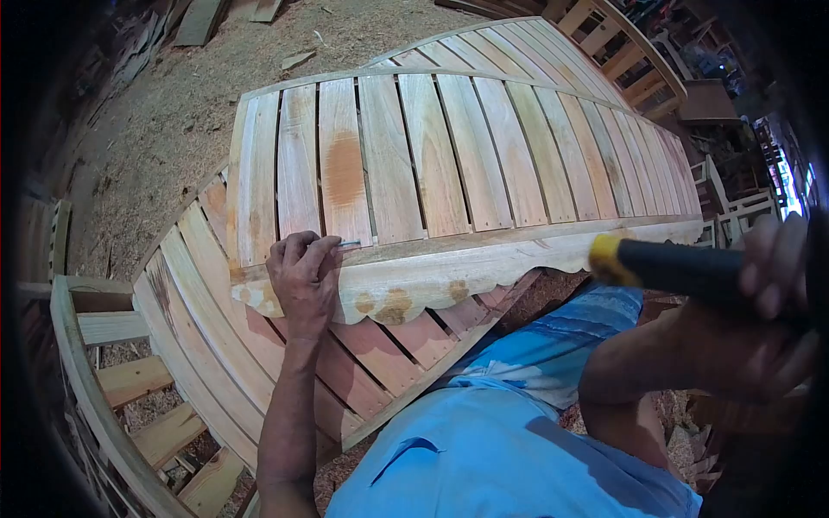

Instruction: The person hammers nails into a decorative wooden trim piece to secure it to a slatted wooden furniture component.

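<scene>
My left hand (306,272) rests at the near edge of a slatted wooden panel (458,147). Its thumb and fingers pinch a thin metal nail (348,243), which lies low over the slat ends, pointing right. Below the fingers runs a scalloped wooden board (406,285) with brown stains, along the panel's near side. At the right, raised and blurred, my right hand (773,293) is closed round a black tool with a yellow end (665,261). The yellow end points left, over the panel's near edge. The tool's other end is not visible.
Another slatted panel (199,293) lies underneath, and one more (518,47) sits behind. A curved slatted wooden frame (78,371) stands at the left. Sawdust and scraps cover the ground (173,112). My blue-clothed lap (484,449) is close below the work.
</scene>
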Motion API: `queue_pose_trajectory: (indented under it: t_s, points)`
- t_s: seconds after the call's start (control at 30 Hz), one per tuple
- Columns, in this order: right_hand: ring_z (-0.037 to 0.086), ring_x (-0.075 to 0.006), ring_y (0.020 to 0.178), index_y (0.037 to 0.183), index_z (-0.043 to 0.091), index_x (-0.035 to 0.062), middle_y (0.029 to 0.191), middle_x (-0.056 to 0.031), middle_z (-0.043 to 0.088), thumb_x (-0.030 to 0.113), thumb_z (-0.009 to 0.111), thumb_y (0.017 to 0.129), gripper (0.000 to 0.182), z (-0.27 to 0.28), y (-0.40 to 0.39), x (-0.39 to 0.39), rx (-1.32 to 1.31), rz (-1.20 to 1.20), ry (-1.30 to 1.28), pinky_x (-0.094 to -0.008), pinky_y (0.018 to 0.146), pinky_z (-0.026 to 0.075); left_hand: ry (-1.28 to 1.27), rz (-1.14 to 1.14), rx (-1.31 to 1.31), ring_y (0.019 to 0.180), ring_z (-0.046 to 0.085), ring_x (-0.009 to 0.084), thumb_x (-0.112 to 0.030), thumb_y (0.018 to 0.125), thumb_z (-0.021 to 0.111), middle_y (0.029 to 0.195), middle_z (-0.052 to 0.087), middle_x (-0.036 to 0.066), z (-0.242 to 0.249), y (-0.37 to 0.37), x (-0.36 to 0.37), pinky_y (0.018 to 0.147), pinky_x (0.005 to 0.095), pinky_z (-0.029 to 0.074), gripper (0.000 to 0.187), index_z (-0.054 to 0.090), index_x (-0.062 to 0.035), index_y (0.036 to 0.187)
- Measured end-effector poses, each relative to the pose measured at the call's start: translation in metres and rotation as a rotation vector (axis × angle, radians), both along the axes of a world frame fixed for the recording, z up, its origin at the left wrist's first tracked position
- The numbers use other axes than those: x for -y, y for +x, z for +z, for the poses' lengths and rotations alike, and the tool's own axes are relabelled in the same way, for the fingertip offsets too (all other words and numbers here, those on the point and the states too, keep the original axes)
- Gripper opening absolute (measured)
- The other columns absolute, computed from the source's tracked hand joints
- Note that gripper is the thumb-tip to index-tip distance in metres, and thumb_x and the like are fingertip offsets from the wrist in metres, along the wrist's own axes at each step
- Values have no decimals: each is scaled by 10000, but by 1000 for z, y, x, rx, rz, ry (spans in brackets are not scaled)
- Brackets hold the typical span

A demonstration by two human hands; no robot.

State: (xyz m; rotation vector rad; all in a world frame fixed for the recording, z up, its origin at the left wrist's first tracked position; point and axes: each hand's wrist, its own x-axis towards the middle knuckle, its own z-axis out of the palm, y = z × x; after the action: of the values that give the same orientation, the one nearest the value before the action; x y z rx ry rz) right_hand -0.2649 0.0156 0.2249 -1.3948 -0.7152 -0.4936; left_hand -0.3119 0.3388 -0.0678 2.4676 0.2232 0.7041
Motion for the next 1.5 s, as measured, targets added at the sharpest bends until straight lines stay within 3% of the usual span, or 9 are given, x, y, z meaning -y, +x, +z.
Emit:
queue_pose_trajectory:
  t_s: [0.13,0.23,0.67,0.8,1.03,1.17,1.27,1.37,1.5]
  points:
    - [603,-256,725,1172,515,125,850,-111,611,339,590,1121,232,-121,-9,-43,-361,326,-185,-393,636,503,-15,-5,20,1103,611,284,-133,874,854,1093,715,46,-2,0,0,1033,450,433,235,827,-160,1106]
    - [761,-448,860,1765,297,243,944,-269,727,190,597,1126,708,-231,-20,-43,-598,265,-887,-494,796,588,-14,-6,8,1109,612,289,-132,860,861,1089,714,45,0,0,0,1030,449,436,238,825,-155,1094]
    - [523,-98,588,1777,129,146,765,-65,556,401,477,1193,726,-86,-9,6,-115,-291,-259,-248,498,462,-41,-93,48,1098,640,314,-70,841,827,1122,701,74,-8,33,37,988,465,489,273,786,-120,1106]
    - [478,-107,554,1310,501,75,754,-34,490,494,460,1183,440,-36,-2,25,11,-356,-50,-252,474,443,-134,-60,34,1066,639,310,-48,870,811,1090,702,62,-11,32,38,980,458,498,236,803,-132,1090]
    - [533,-117,544,1039,512,88,753,-41,530,579,392,1177,524,-14,17,19,93,76,47,-267,462,498,-117,-91,47,1048,634,291,-16,851,816,1068,701,52,-8,31,38,963,444,507,246,811,-117,1075]
    - [587,-333,602,1280,653,129,729,-115,592,333,693,1052,309,-227,-19,35,70,-197,-1037,-423,598,491,-135,-94,60,1044,633,292,-10,841,817,1066,702,53,-9,30,37,957,444,508,242,809,-113,1059]
    - [667,-184,720,1776,260,172,816,-78,673,79,577,1103,750,-228,-20,-7,-534,130,-958,-396,643,523,-118,-101,50,1037,633,298,-6,829,818,1076,703,58,-10,26,38,952,448,507,240,802,-108,1045]
    - [602,-264,615,1774,264,199,774,-127,622,137,594,1113,741,-204,-20,-5,-602,55,-753,-427,627,535,-73,-77,111,1041,631,307,-20,826,816,1088,703,63,-1,28,42,947,452,505,224,795,-107,1032]
    - [537,-121,592,1782,217,188,764,-47,592,210,525,1167,688,-134,-16,9,-498,-83,-476,-286,549,474,-98,-29,223,1060,623,312,-77,860,820,1103,704,59,1,30,48,964,454,494,198,805,-125,1051]
